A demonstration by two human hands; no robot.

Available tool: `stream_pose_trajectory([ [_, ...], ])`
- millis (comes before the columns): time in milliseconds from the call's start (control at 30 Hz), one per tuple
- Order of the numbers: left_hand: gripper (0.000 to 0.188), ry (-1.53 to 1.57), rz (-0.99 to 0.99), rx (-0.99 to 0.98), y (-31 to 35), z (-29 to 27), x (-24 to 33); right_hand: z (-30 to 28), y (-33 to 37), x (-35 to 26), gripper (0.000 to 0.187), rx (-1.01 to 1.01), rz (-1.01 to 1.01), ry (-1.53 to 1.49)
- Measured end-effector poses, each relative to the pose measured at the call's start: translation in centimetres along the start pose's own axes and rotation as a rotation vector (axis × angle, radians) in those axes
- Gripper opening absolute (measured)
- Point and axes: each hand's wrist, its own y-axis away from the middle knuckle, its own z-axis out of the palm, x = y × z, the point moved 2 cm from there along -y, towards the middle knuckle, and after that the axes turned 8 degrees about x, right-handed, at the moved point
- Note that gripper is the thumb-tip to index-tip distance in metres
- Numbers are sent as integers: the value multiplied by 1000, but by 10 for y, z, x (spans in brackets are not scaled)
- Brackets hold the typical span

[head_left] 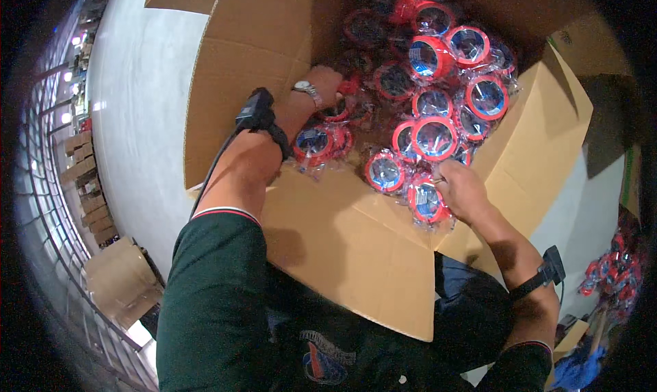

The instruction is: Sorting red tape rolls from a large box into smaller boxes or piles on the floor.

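An open cardboard box (349,248) holds many red tape rolls (434,138) in clear plastic wrap, their cores lined blue and white inside. My left hand (327,84) reaches into its left side, curled at a red wrapped tape roll (337,110); the fingertips are partly hidden. Just below that wrist lies another pair of wrapped rolls (315,143). At the near right corner my right hand (462,188) is closed on the edge of a wrapped tape roll (427,199), thumb and fingers pinching it beside the heap.
The box's flaps stand folded outward, one on the right (540,125) and one toward me. More red wrapped rolls (612,269) lie outside at the far right, above a blue cloth-like thing (580,370). A brown carton (123,279) and stacked boxes (85,166) stand at the left.
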Motion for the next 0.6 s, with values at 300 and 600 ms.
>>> stream_pose_trajectory([
  [300, 21, 268, -187, 529, 1, -33, 1, -4, 2, 0, 7, -13, 39, 2],
  [600, 29, 170, -266, 415, -58, 11, 17, 3, 0, 3, 7, 28, -44, 21],
])
